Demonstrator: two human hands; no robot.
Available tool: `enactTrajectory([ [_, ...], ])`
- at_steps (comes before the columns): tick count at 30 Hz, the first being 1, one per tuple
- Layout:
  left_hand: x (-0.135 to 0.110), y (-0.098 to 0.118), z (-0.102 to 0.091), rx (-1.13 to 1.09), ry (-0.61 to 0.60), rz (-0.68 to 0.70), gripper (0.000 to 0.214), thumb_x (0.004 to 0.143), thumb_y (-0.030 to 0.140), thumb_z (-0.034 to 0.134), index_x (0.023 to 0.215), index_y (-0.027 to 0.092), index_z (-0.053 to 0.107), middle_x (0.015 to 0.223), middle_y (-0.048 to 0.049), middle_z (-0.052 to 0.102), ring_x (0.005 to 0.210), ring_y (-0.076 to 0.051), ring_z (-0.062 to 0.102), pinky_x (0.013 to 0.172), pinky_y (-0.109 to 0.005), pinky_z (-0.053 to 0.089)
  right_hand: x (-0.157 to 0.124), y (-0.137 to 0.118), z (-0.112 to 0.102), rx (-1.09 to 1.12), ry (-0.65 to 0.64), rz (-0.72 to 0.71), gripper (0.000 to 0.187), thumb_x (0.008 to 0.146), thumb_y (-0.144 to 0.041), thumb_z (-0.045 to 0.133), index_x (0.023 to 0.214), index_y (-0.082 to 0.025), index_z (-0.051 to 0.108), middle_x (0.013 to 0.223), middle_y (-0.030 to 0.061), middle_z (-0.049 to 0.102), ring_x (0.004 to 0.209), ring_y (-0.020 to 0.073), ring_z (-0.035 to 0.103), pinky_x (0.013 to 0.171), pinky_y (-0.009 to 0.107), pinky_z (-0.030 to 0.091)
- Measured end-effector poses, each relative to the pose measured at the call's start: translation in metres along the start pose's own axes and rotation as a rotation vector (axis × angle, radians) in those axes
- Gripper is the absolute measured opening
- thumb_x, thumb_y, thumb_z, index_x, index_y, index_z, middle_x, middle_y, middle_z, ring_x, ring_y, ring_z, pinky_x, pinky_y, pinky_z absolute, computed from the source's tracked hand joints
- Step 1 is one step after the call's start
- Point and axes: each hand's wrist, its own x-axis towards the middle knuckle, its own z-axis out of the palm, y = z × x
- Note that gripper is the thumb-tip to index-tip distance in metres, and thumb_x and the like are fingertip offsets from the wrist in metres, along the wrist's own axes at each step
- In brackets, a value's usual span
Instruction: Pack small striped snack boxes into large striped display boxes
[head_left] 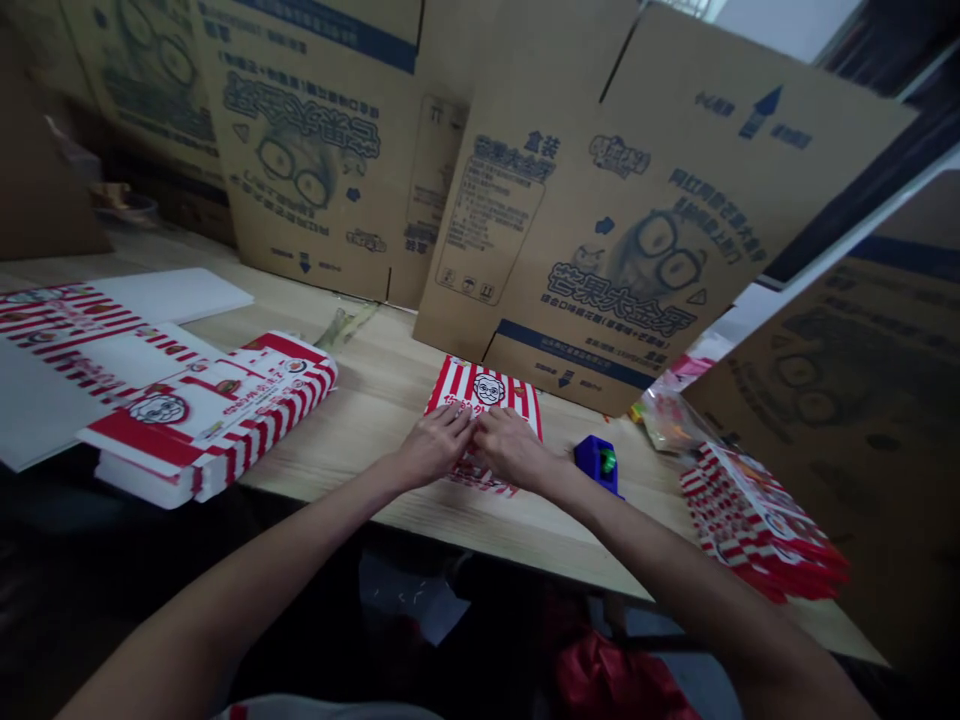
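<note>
A small red-and-white striped carton with a cartoon face lies flat on the wooden table near its front edge. My left hand and my right hand both rest on the carton's near half, palms down, fingers bent and pressing on it, fingertips meeting at the middle. What lies under the fingers is hidden.
A stack of flat striped cartons lies at the left, another pile at the right edge. A blue tape dispenser sits beside my right wrist. Large brown printed cardboard boxes stand along the back. A clear bag lies nearby.
</note>
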Motion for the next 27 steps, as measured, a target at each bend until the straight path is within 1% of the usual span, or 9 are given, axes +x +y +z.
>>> enactTrajectory([
  [3,0.001,0.001,-0.002,-0.012,0.007,-0.005,0.034,0.090,0.017,0.050,0.120,0.006,0.060,0.119,-0.0192,0.066,0.116,-0.030,0.059,0.099,-0.043,0.046,0.008,-0.004,0.000,-0.134,-0.037,0.008,0.024,0.089,-0.017,0.050,0.094,-0.007,0.071,0.093,0.0185,0.066,0.098,0.0298,0.053,0.084,0.042,0.040],
  [8,0.004,0.006,0.003,-0.069,0.061,-0.086,0.045,0.089,0.046,0.057,0.111,0.008,0.065,0.116,-0.0205,0.067,0.112,-0.032,0.060,0.097,-0.047,0.047,0.018,0.000,-0.014,-0.159,-0.137,-0.017,0.021,0.088,-0.020,0.054,0.089,-0.010,0.073,0.094,0.0186,0.068,0.101,0.0318,0.056,0.088,0.044,0.040],
  [10,0.005,0.009,0.008,-0.052,0.102,-0.123,0.044,0.088,0.049,0.059,0.106,0.009,0.066,0.112,-0.0195,0.069,0.108,-0.031,0.063,0.095,-0.046,0.047,0.018,0.006,-0.020,-0.143,-0.156,-0.019,0.019,0.088,-0.020,0.056,0.089,-0.010,0.072,0.094,0.0184,0.068,0.101,0.0314,0.057,0.088,0.044,0.042],
  [12,0.006,0.010,0.011,-0.020,0.122,-0.136,0.043,0.089,0.047,0.058,0.107,0.009,0.066,0.111,-0.0187,0.069,0.107,-0.030,0.063,0.095,-0.045,0.047,0.010,0.015,-0.023,-0.089,-0.092,0.005,0.021,0.086,-0.021,0.061,0.100,-0.009,0.070,0.099,0.0182,0.068,0.101,0.0308,0.058,0.088,0.043,0.044],
  [14,0.006,0.011,0.012,0.009,0.127,-0.130,0.044,0.091,0.047,0.055,0.110,0.008,0.064,0.111,-0.0184,0.069,0.108,-0.030,0.063,0.095,-0.045,0.047,-0.008,0.025,-0.021,0.014,0.110,0.077,0.038,0.084,-0.024,0.064,0.119,-0.010,0.062,0.107,0.0177,0.066,0.103,0.0297,0.058,0.089,0.043,0.046],
  [17,0.005,0.011,0.011,0.032,0.138,-0.111,0.044,0.093,0.046,0.052,0.110,0.007,0.064,0.110,-0.0182,0.069,0.106,-0.031,0.063,0.093,-0.045,0.048,-0.048,0.028,-0.003,0.143,0.531,0.115,0.055,0.087,-0.030,0.063,0.138,-0.017,0.046,0.121,0.0169,0.058,0.112,0.0289,0.055,0.091,0.045,0.048],
  [19,0.005,0.011,0.010,0.033,0.141,-0.102,0.044,0.093,0.046,0.050,0.109,0.007,0.064,0.111,-0.0187,0.069,0.107,-0.031,0.063,0.092,-0.045,0.048,-0.072,0.020,0.018,0.140,0.645,0.016,0.056,0.087,-0.033,0.062,0.139,-0.023,0.044,0.128,0.0169,0.053,0.121,0.0305,0.050,0.098,0.049,0.044],
  [22,0.004,0.010,0.009,0.037,0.146,-0.096,0.043,0.094,0.045,0.050,0.109,0.007,0.064,0.111,-0.0198,0.068,0.108,-0.031,0.062,0.093,-0.044,0.048,-0.086,0.005,0.052,0.056,0.565,-0.092,0.056,0.087,-0.041,0.062,0.139,-0.027,0.047,0.141,0.0171,0.044,0.131,0.0331,0.042,0.106,0.056,0.035],
  [27,0.004,0.010,0.008,0.056,0.123,-0.100,0.037,0.093,0.038,0.052,0.112,0.008,0.064,0.113,-0.0181,0.068,0.110,-0.030,0.062,0.095,-0.043,0.048,-0.065,0.006,0.078,0.015,0.415,0.037,0.060,0.088,-0.046,0.060,0.144,-0.030,0.043,0.151,0.0147,0.038,0.143,0.0353,0.026,0.111,0.061,0.026],
])
